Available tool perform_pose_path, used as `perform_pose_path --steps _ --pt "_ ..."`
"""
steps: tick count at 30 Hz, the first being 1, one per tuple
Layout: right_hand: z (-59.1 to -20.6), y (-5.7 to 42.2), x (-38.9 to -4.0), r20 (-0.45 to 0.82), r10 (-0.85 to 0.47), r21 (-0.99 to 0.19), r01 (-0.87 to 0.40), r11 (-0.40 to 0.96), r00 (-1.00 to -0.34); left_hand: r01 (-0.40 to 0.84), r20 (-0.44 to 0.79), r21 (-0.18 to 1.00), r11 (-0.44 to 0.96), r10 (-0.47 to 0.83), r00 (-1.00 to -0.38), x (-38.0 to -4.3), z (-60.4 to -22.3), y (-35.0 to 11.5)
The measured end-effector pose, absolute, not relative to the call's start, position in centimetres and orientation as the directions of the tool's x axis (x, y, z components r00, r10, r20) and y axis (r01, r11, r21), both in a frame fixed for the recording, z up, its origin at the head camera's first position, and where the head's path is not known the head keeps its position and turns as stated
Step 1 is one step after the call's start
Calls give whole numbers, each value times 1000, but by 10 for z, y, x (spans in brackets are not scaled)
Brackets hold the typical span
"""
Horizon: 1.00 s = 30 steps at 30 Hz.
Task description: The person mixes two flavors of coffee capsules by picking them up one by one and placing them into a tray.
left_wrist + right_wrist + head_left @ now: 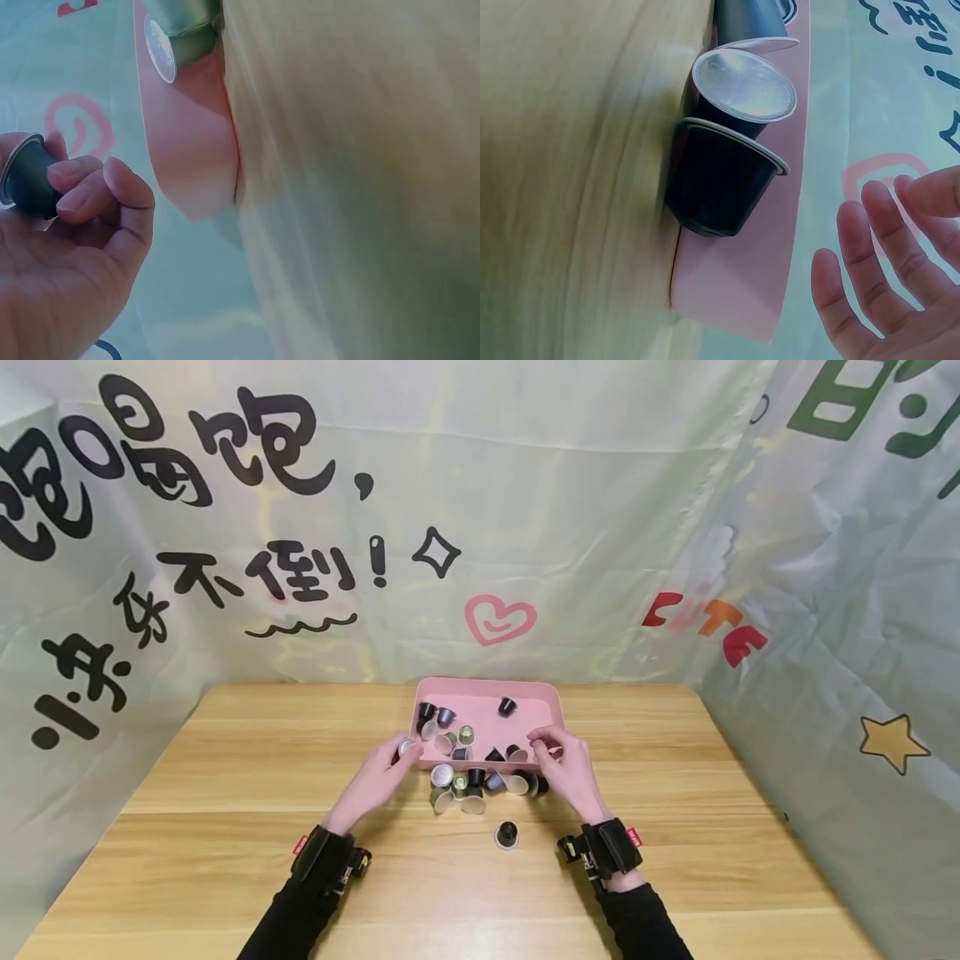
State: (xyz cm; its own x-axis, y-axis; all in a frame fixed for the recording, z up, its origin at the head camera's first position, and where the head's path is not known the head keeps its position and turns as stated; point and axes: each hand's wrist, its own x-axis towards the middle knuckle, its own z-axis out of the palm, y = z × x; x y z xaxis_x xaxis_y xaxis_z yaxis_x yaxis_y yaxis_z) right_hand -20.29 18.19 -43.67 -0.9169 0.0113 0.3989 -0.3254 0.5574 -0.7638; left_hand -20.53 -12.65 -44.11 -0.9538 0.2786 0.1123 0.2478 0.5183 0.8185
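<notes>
My left hand [378, 774] pinches a dark coffee capsule [34, 176] with a silvery rim, at the left end of a pink tray [536, 696]; its pale lid shows in the head view. Over the tray's right end hovers my right hand [567, 766], its fingers loosely bent and parted in the right wrist view, where nothing shows between them. Several capsules lie inside the tray, among them a black capsule [507, 706] toward the back. Along the front wall more are gathered, including a silver-lidded capsule [442, 775] and a black capsule [720, 180] lying near the right corner.
Apart from the group, a single black capsule [507, 835] stands on the wooden table [300, 752], between my forearms. A printed cloth [585, 527] hangs close behind the tray and along both sides of the table.
</notes>
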Motion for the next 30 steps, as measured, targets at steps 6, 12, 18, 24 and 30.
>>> perform_pose_path --steps 6,12,18,24,30 --pt "-437 182 -203 402 8 -761 -329 560 -915 247 101 807 536 286 -953 -210 -439 -121" --pt "-437 183 -204 400 1 -759 -330 560 -917 225 66 819 528 303 -951 -214 -439 -119" --pt "-437 183 -203 396 -4 -757 -329 564 -918 218 47 818 532 317 -947 -216 -438 -118" --pt "-438 182 -203 401 -8 -752 -334 569 -916 236 55 818 525 338 -940 -218 -439 -118" --pt "-439 181 -203 396 -46 -742 -349 572 -917 244 51 824 511 361 -931 -219 -440 -120"
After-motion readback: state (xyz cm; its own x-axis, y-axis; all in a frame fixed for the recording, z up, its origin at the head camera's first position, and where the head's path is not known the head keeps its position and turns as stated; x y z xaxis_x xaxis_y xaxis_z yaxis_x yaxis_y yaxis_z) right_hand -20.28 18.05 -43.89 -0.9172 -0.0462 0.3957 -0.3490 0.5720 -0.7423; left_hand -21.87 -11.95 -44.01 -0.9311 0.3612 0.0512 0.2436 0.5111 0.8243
